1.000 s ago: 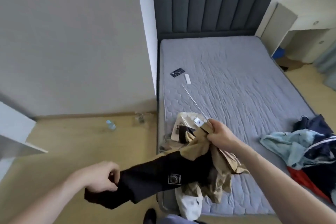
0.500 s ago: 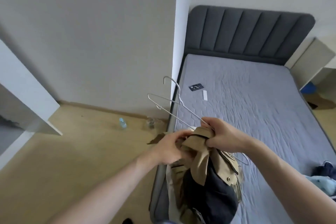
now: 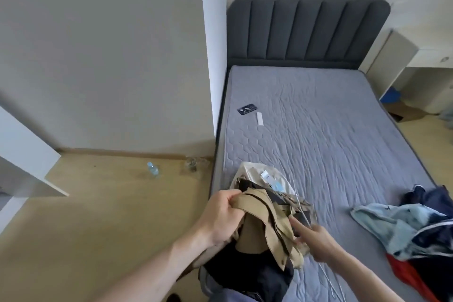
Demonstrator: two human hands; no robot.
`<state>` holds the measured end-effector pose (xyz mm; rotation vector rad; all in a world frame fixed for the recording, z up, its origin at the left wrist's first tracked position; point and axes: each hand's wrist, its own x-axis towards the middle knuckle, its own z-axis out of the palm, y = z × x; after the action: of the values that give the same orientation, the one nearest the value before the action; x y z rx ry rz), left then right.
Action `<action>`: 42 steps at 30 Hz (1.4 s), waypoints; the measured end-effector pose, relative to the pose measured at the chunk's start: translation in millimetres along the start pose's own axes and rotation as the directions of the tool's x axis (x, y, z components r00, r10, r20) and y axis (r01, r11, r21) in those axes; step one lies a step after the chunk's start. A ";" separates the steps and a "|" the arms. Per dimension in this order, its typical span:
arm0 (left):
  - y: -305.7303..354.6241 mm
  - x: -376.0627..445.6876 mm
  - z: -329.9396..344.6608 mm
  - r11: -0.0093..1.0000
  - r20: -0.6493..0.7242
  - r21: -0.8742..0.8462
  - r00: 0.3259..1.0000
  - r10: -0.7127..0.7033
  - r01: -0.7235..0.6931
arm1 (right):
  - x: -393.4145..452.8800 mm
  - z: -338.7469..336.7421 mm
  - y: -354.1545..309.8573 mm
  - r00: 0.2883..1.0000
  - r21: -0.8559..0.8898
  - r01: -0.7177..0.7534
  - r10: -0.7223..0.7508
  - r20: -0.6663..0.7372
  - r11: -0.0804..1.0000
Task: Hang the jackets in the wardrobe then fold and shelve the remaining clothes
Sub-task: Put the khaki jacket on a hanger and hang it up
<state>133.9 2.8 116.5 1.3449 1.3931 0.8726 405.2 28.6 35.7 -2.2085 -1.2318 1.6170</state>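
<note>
One jacket (image 3: 267, 223), two hands, one hanger (image 3: 300, 206)

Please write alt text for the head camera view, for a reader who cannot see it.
A person's left hand grips a tan and black jacket at the bed's near corner, while the right hand reaches toward a wire hanger. More clothes lie piled on the right.

Tan-and-black jacket (image 3: 267, 225) bunched at the mattress's near left corner, collar lifted, black part hanging below, thin wire hanger (image 3: 300, 206) lying across it, heap of blue, navy and red clothes (image 3: 416, 225) at right edge.
</note>
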 end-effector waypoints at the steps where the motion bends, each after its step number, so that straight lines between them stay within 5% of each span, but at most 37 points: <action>1: 3.6 -2.3 2.6 1.000 0.005 -0.008 1.000 -0.018 0.018 | 0.0 9.3 5.2 0.997 0.021 -0.076 0.075 0.035 0.997; 8: 16.5 -12.1 8.5 0.996 0.014 -0.065 0.998 -0.055 0.056 | 19.3 54.2 10.9 0.956 0.383 -0.274 0.208 0.207 0.882; 11: 12.7 -18.8 -4.1 0.997 0.088 0.041 0.993 -0.076 0.073 | 32.6 45.1 -11.2 0.995 0.437 -0.097 0.095 0.028 0.894; 15: -13.9 -36.8 -23.5 0.863 0.242 0.505 0.959 -0.148 0.006 | 26.7 12.8 -80.0 0.949 0.260 0.285 -0.233 -0.213 0.923; 19: -44.3 -50.4 -34.0 0.722 0.433 0.690 0.832 -0.347 -0.058 | -0.5 -4.5 -151.3 0.822 0.108 0.569 -0.558 -0.110 0.816; 22: -47.9 -47.8 -49.2 0.783 0.410 0.622 0.854 -0.322 -0.003 | -30.1 -0.9 -190.8 0.717 0.059 0.687 -0.688 0.107 0.725; 26: -26.5 -18.7 -86.9 0.898 0.071 0.430 0.988 -0.136 0.093 | -71.0 12.1 -234.1 0.580 0.093 0.777 -0.766 0.276 0.622; 31: 3.2 23.2 -131.0 0.980 -0.219 0.174 0.974 -0.061 0.100 | -122.0 29.4 -280.0 0.416 0.083 0.880 -0.844 0.338 0.467; 38: 12.4 25.8 -170.4 1.000 0.085 0.022 0.996 0.005 -0.007 | -163.3 59.3 -325.3 0.297 0.036 0.941 -0.874 0.384 0.336; 42: 5.9 20.7 -193.5 0.979 0.186 0.199 0.982 0.015 -0.052 | -171.4 80.7 -338.7 0.268 -0.032 0.959 -0.865 0.424 0.281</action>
<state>-47.4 48.7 170.6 1.5666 1.3448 0.6218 143.9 107.4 311.6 -0.7235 -2.3430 1.2396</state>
